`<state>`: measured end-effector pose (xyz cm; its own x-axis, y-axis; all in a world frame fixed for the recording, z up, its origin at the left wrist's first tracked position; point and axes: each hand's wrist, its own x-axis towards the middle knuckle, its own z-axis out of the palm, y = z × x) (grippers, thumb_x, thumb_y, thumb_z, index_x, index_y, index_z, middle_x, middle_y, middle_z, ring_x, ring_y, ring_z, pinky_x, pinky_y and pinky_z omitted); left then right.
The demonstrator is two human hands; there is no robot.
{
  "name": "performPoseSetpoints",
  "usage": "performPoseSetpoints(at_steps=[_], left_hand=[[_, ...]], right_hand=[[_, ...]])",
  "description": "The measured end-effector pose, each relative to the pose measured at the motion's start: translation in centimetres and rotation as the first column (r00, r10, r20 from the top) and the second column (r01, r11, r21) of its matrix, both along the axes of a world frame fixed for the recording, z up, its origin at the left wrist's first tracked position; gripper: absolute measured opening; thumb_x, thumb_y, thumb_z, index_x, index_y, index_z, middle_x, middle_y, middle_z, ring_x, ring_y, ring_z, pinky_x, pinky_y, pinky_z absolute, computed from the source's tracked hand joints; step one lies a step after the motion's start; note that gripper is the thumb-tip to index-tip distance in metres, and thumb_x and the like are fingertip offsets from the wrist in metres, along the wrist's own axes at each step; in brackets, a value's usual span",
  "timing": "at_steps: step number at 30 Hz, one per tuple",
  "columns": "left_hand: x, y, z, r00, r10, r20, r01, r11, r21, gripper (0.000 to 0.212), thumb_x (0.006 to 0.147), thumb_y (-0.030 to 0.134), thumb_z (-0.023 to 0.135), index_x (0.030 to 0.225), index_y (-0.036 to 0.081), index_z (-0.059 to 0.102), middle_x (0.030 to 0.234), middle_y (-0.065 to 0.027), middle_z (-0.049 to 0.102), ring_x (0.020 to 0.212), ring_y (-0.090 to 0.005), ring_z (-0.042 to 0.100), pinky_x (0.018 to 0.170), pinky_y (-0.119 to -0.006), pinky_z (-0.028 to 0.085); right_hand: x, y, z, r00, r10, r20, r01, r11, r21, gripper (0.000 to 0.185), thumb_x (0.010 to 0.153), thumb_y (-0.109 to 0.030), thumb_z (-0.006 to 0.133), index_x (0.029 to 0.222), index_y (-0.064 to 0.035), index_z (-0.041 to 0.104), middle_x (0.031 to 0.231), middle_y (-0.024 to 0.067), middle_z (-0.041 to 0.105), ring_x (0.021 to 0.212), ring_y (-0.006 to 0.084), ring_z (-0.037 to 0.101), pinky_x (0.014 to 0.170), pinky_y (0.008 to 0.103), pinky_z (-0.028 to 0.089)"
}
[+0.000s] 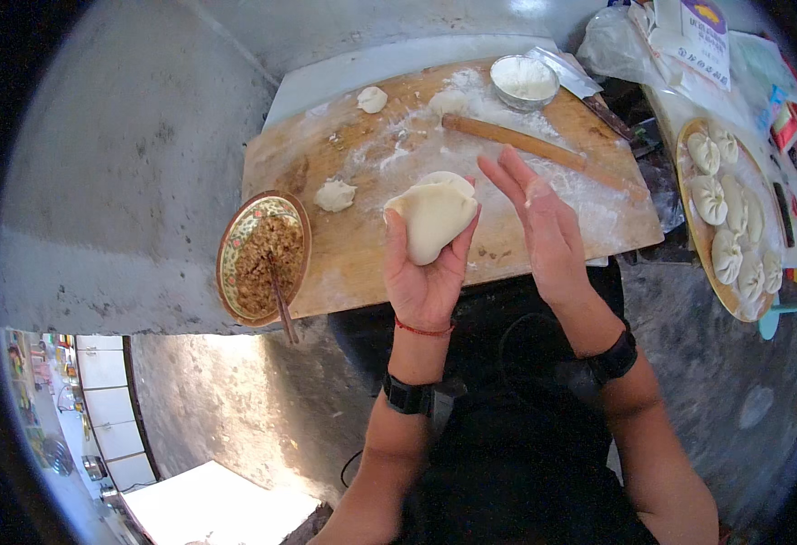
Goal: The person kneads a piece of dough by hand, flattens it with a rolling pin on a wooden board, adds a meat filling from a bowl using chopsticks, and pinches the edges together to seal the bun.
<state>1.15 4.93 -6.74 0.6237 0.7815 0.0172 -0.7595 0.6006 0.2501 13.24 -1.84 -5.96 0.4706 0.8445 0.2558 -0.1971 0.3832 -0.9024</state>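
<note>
My left hand (429,276) cups a smooth white piece of dough (434,216), folded over at the top, above the floured wooden board (357,266). Whether anything lies inside the dough cannot be seen. Just to the right, my right hand (541,221) is raised with its fingers extended, holding nothing and apart from the dough. A wooden rolling pin (514,142) lies on the board beyond both hands. Left of my left hand rests a lump of dough (335,195). At the board's left edge stands a patterned bowl (227,272) of minced filling (269,262), with chopsticks (281,300) stuck in it.
Farther back are another dough lump (372,100), a floury one (449,103) and a bowl of flour (525,79). A knife (606,117) lies by the board's right edge. On the right, a round tray (702,238) bears several pleated buns (710,200). A wall (133,170) borders the left.
</note>
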Motion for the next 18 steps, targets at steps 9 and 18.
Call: performPoseSetpoints(at_steps=[9, 18], left_hand=[[-0.2, -0.7, -0.3, 1.000, 0.010, -0.026, -0.010, 1.000, 0.008, 0.058, 0.092, 0.039, 0.053, 0.132, 0.001, 0.038, 0.138, -0.0178, 0.040, 0.128, -0.0327, 0.037, 0.108, -0.051, 0.031], [-0.4, -1.0, 0.1, 0.995, -0.034, -0.093, 0.049, 0.985, 0.165, 0.067, 0.090, 0.040, 0.056, 0.139, 0.004, 0.029, 0.140, -0.0173, 0.035, 0.130, -0.0342, 0.035, 0.108, -0.051, 0.031]], right_hand=[[-1.8, -0.6, 1.1, 0.933, -0.263, 0.247, 0.265, 0.964, 0.026, 0.043, 0.086, 0.001, 0.058, 0.127, 0.0029, 0.048, 0.110, 0.0133, 0.065, 0.106, 0.0135, 0.059, 0.104, 0.0338, 0.035], [0.3, -1.3, 1.5, 0.622, -0.376, 0.687, 0.336, 0.920, 0.199, 0.040, 0.084, -0.001, 0.060, 0.122, 0.0058, 0.051, 0.105, 0.0179, 0.066, 0.100, 0.0274, 0.064, 0.106, 0.0490, 0.032]])
